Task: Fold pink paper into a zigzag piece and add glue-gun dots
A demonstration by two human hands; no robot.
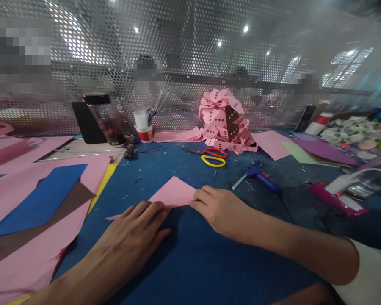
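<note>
A folded sheet of pink paper (174, 192) lies on the blue table in front of me, one corner pointing away. My left hand (139, 231) holds its left part, with the fingers bent over the fold and the thumb sticking out to the right; a thin pink tip shows past the knuckles. At the right corner, my right hand (220, 209) pinches the same paper between closed fingers, which hide that corner. Beyond the paper are scissors (213, 156) with red and yellow handles. A blue glue gun (262, 178) lies beyond my right forearm.
Pink sheets (95, 173) with blue paper (44, 199) on top cover the left side. Along the perforated screen (184, 51) stand a drink cup (109, 123), a paper cup (144, 133) and a pink paper model (214, 116). A magenta device (339, 201) sits at right.
</note>
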